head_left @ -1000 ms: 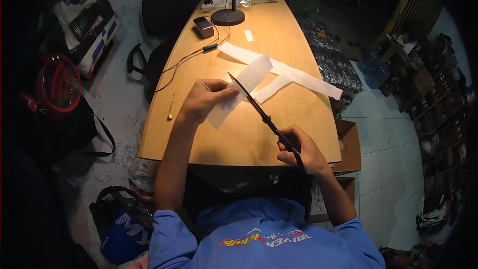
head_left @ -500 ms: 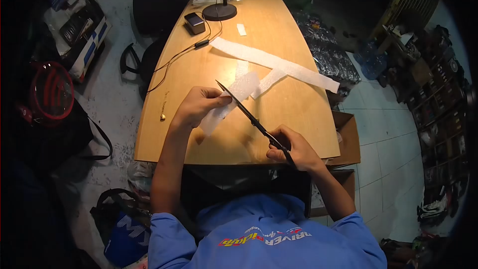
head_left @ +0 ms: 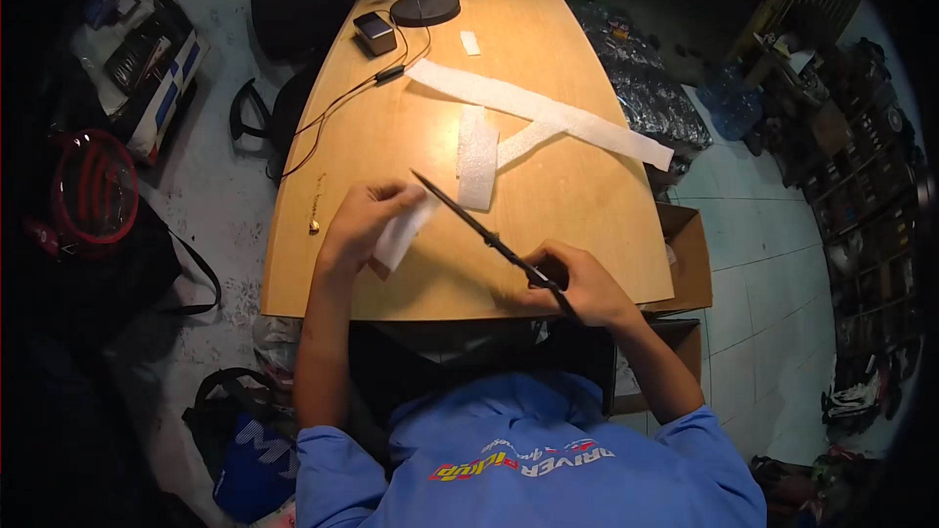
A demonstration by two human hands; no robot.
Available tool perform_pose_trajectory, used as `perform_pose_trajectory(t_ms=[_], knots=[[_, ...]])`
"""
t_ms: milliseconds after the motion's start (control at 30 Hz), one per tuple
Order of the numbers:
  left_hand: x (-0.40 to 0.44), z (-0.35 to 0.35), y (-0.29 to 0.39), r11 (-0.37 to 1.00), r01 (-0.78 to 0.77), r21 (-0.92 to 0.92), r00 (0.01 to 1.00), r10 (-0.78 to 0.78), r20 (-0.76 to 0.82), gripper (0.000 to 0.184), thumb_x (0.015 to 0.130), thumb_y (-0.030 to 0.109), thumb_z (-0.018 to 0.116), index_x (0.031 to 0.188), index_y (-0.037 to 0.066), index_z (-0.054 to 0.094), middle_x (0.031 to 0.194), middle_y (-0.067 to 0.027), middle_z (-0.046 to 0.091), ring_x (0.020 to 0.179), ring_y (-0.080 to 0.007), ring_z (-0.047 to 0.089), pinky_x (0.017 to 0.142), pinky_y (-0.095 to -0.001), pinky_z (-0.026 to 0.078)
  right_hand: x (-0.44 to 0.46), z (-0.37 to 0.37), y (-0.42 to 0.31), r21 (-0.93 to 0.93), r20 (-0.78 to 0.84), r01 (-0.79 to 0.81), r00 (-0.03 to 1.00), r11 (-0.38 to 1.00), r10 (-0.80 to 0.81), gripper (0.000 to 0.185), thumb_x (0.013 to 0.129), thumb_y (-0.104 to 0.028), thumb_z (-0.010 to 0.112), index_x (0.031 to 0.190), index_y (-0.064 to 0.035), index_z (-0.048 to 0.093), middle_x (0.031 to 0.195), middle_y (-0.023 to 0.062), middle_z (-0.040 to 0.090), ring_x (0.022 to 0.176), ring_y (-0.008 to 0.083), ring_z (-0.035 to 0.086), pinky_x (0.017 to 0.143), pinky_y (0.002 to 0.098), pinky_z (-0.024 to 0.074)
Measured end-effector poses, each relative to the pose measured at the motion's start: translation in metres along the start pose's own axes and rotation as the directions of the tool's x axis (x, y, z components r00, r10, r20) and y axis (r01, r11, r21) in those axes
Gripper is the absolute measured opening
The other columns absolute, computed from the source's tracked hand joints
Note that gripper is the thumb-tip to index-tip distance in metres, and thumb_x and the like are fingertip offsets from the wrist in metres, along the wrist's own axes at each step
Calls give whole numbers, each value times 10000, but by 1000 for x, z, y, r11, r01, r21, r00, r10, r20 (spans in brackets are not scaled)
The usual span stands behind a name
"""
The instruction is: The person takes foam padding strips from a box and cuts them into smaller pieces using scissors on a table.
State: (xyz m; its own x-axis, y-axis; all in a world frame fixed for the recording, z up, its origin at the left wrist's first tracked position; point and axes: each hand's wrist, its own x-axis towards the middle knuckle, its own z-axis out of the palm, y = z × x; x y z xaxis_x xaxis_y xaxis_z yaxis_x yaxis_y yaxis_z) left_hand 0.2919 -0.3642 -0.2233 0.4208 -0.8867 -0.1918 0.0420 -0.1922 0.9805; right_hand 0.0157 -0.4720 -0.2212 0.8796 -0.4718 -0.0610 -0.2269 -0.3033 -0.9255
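My left hand (head_left: 367, 223) pinches a short piece of white foam sheet (head_left: 402, 235), which hangs below the fingers over the near part of the table. Black scissors (head_left: 489, 238) are in my right hand (head_left: 577, 282), their blades pointing up and left with the tips close to my left fingers. The blades look closed or nearly so. Beyond the scissors, a cut foam piece (head_left: 477, 168) lies flat on the wood. A long foam strip (head_left: 538, 115) stretches across the table behind it, and a narrower strip slants between the two.
On the wooden table (head_left: 391, 147) are a gold chain with a pendant (head_left: 314, 226), a dark boxy device (head_left: 376, 34), cables, a lamp base (head_left: 425, 9) and a small white scrap (head_left: 470, 43). Cardboard boxes (head_left: 692, 254) stand by the right edge.
The foam sheet has come apart at the scissors: one part now lies on the table, the other stays in my left hand. That hand has shifted slightly left, away from the fallen part.
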Motion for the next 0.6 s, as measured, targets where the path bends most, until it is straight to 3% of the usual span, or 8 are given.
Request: perform_pose_trajectory(t_ms=[133, 267, 333, 400, 467, 533, 567, 600], knots=[[12, -10, 6, 994, -106, -38, 990, 102, -96, 329, 959, 285, 519, 1043, -24, 594, 703, -55, 591, 530, -120, 567, 484, -271, 482, -12, -14, 1, 218, -130, 29, 991, 976, -1, 472, 749, -307, 785, 1015, 14, 563, 756, 4, 560, 677, 80, 524, 597, 237, 423], [52, 9, 38, 991, -129, -46, 975, 118, -186, 233, 935, 192, 495, 990, -10, 596, 694, -48, 582, 560, -140, 584, 484, -286, 472, -22, -26, 23, 258, -302, 102, 953, 961, -20, 386, 796, -241, 749, 1021, 0, 548, 766, -12, 549, 669, 46, 504, 584, 204, 406], [133, -6, 25, 961, -233, -151, 971, 221, -89, 173, 879, 126, 506, 923, -12, 601, 703, -52, 578, 565, -148, 574, 492, -286, 467, -27, -25, 35, 293, -340, 108, 941, 950, -2, 398, 817, -271, 735, 1030, -4, 532, 746, -28, 523, 625, 26, 464, 536, 181, 358], [185, 1, 49, 932, -346, -110, 938, 346, -21, 138, 796, 91, 509, 777, -25, 580, 724, -40, 562, 564, -83, 464, 414, -282, 287, -28, -22, 38, 364, -369, 129, 929, 923, 15, 421, 815, -279, 739, 1039, 2, 521, 741, -27, 523, 629, 27, 465, 543, 183, 360], [250, 10, 68, 946, -323, 29, 943, 325, -67, 148, 755, 100, 523, 751, -40, 570, 684, -61, 560, 565, -126, 502, 421, -308, 356, -24, -20, 48, 329, -422, 227, 904, 917, -72, 443, 813, -300, 738, 1035, 12, 516, 734, -12, 536, 593, 35, 467, 515, 187, 360], [274, 36, 94, 965, -259, -49, 919, 231, -319, 149, 721, 100, 533, 684, -42, 563, 618, -69, 542, 561, -186, 549, 470, -347, 445, -25, -25, 56, 369, -403, 204, 914, 907, -41, 450, 820, -320, 728, 1031, 16, 516, 721, -9, 532, 578, 43, 469, 506, 196, 369], [305, 33, 90, 968, -223, 117, 857, 251, -450, 198, 743, 103, 512, 861, -47, 567, 731, -90, 538, 623, -259, 520, 632, -502, 515, -23, -25, 51, 391, -430, 238, 901, 889, -53, 448, 829, -332, 716, 1018, 19, 511, 706, -7, 519, 576, 49, 474, 510, 203, 380], [323, 23, 84, 957, -176, 231, 862, 263, -433, 219, 746, 94, 497, 885, -55, 577, 793, -134, 587, 674, -298, 577, 643, -499, 533, -22, -25, 51, 416, -448, 254, 893, 873, -47, 451, 831, -337, 714, 1014, 20, 508, 703, -5, 517, 575, 50, 474, 510, 202, 381]])
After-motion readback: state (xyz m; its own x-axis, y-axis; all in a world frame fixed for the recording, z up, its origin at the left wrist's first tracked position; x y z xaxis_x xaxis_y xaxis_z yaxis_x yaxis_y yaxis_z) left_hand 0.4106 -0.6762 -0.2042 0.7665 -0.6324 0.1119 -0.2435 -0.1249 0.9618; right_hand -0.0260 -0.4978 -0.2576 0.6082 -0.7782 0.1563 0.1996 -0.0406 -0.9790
